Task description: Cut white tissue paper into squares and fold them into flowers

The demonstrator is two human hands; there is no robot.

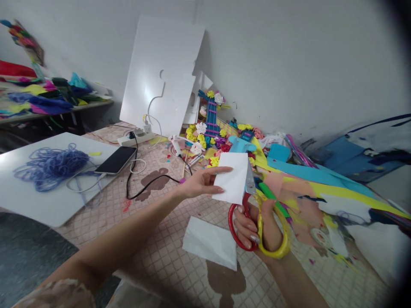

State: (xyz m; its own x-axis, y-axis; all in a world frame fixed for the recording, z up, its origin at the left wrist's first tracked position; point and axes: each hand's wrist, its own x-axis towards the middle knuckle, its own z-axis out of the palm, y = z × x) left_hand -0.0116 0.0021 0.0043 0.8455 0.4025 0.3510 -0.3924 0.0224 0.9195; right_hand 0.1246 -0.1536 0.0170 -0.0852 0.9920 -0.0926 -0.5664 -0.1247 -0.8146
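matt white paper (pixel 233 177); glossy plastic scissor handles (pixel 257 226); metal blades.

Under the fingers of my left hand (pixel 201 182) the tiled table (pixel 167 261) lies bare, open back toward my wrist. A white sheet (pixel 210 241) lies flat just below them. Left of them a black cable (pixel 150 188) loops across, a phone (pixel 115 160) past it. Beyond my fingertips a heap of paper flowers (pixel 205 139) closes the way. The white card (pixel 233 177) they pinch meets the scissors (pixel 231 220) gripped in my right hand (pixel 266 226); past those fingers coloured sheets (pixel 308 179) cover the table.
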